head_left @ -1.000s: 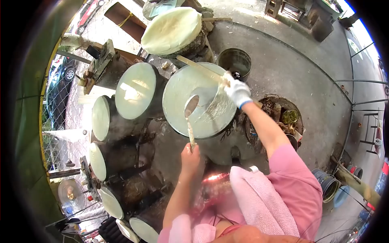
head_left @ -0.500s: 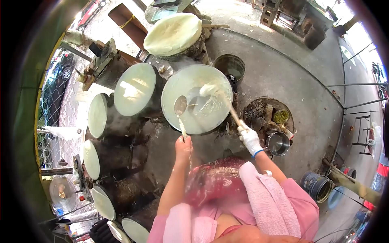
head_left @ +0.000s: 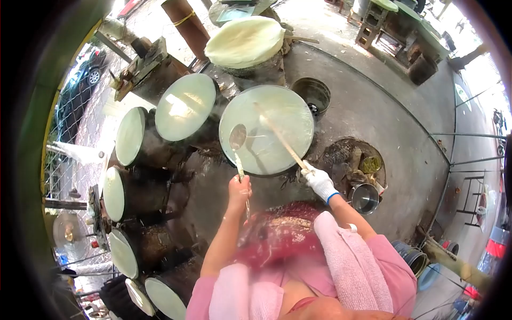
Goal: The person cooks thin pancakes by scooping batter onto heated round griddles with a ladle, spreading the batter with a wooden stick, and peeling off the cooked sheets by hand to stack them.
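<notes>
My left hand [head_left: 239,191], bare, is closed round the handle of a ladle [head_left: 238,137], whose round bowl hangs over the left part of a wide round pan [head_left: 290,106]. A pale, smooth layer covers the pan. My right hand [head_left: 320,183], in a white glove with a blue cuff, grips a long wooden stick [head_left: 286,144]. The far end of the stick is over the middle of the pan; whether it touches the pale layer I cannot tell.
More round pans with pale tops [head_left: 185,107] curve down the left side. A pale sheet [head_left: 245,42] covers a stand at the top. Right of the pan are a dark bucket [head_left: 311,95], a metal pot [head_left: 365,198] and a round pit [head_left: 341,151] holding several things.
The stick has swept across the pan, and my right hand has come back toward me, then slightly left. The uneven white batter now looks spread smooth. The ladle has shifted left relative to the pan.
</notes>
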{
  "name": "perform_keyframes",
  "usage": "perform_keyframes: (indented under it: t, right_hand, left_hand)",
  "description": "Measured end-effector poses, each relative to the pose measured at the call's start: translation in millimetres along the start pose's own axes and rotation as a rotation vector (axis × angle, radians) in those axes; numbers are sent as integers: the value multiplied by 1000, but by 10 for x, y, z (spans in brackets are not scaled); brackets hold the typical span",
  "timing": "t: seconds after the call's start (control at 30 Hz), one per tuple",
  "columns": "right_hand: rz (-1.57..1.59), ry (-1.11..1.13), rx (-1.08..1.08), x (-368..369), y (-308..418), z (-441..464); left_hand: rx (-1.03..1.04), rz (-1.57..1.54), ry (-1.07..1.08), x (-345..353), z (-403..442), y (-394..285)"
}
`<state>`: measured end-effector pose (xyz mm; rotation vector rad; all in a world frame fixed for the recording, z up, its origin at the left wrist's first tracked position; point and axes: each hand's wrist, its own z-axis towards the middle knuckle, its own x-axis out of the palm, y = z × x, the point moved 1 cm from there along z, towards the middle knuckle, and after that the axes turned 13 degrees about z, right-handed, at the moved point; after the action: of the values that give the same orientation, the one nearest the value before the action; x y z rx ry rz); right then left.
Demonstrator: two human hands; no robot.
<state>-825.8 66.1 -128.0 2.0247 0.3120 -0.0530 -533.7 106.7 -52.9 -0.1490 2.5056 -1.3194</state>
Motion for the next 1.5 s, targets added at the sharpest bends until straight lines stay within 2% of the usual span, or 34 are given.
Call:
perform_keyframes:
  t: [0.07, 0.1, 0.17, 0.2, 0.23, 0.3, 0.4, 0.43, 0.57, 0.63, 0.7, 0.73, 0.77, 0.83, 0.9, 1.0, 1.03, 1.17, 1.27, 1.3, 1.37, 1.5]
  right_hand:
    - [-22, 91, -37, -34, 103, 40]
    - [-63, 75, -104, -112, 77, 146]
    - [-147, 18, -72, -365, 495, 173]
    - [-105, -2, -253, -419, 228, 419]
    - [-250, 10, -330, -450, 227, 493]
    - [-212, 267, -46, -527, 374, 467]
    - [-318, 383, -15, -707, 449, 368]
    - [-402, 383, 75, -778, 692, 187]
    - [-420, 274, -169, -1151, 481, -150]
    - [-113, 145, -312, -1198, 73, -321]
    - [-9, -97, -428, -858, -236, -507]
    - [-192, -213, -376, -539, 69, -763]
    - [-369, -321, -514, -233, -88, -772]
    - [-704, -326, -384, 362, -22, -840]
    - [-768, -371, -346, 734, -217, -787]
    - [-675, -526, -160, 854, -289, -904]
    - [-685, -518, 27, 898, -162, -1010]
    - [-34, -353, 35, 1193, -197, -1375]
    - [483, -430, -10, 1129, -330, -1354]
    - [491, -431, 32, 1076, -346, -1328]
    - [391, -277, 171, 1201, -425, -1307]
    - [576, -61, 213, 1420, -475, -1282]
  left_hand:
    - [-26, 7, -11, -5, -31, 30]
    - [-35, 12, -16, -7, -28, 27]
    - [-29, 7, -21, -15, -36, 9]
    - [-33, 3, -21, -14, -63, 22]
    - [-29, 8, -25, -9, -81, 24]
    - [-18, 25, -28, -23, -60, -14]
    - [-20, -6, -12, -56, 18, -27]
    - [-14, -22, 5, -64, 38, -66]
    - [-7, -20, 36, -117, 92, -170]
    - [-19, -66, 60, -153, 140, -170]
    - [-32, -100, 83, -190, 159, -170]
    - [-7, -107, 92, -213, 190, -136]
    - [-18, -124, 104, -239, 194, -125]
    - [-35, -162, 129, -284, 218, -125]
    - [-37, -173, 171, -364, 266, -61]
    - [-50, -181, 229, -470, 326, -45]
    - [-58, -182, 245, -502, 331, -37]
    - [-43, -187, 322, -526, 398, -63]
    - [-53, -196, 362, -500, 452, -103]
    - [-74, -182, 365, -476, 461, -124]
    - [-115, -188, 385, -433, 470, -153]
    - [-207, -268, 396, -327, 449, -122]
